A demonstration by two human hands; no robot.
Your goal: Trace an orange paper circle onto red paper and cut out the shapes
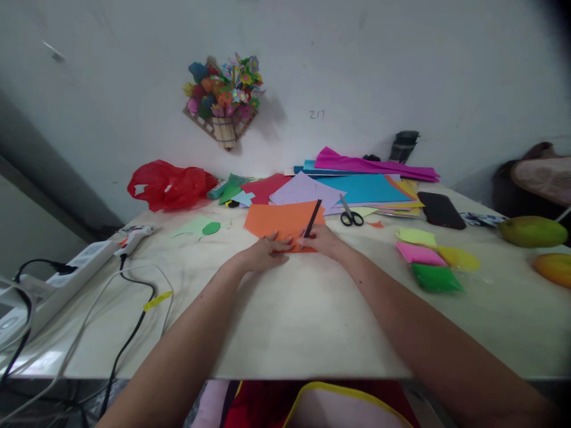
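An orange sheet of paper (pixel 276 219) lies on the pale table in front of me. My left hand (pixel 266 252) rests on its lower left part, fingers stretched out flat. With my right hand (pixel 322 241) I grip a dark pencil (pixel 313 217), its upper end leaning to the right. The pencil's tip is hidden by the fingers near the sheet's lower edge. Just right of the sheet lie black-handled scissors (pixel 352 218). A lilac sheet (pixel 306 190) lies behind the orange one.
At the back are a red plastic bag (pixel 172 184) and stacked coloured sheets (pixel 370 189). On the right lie a phone (pixel 441 210), clay packets (pixel 435 276) and a green mango (pixel 533 232). A power strip (pixel 84 261) with cables runs along the left.
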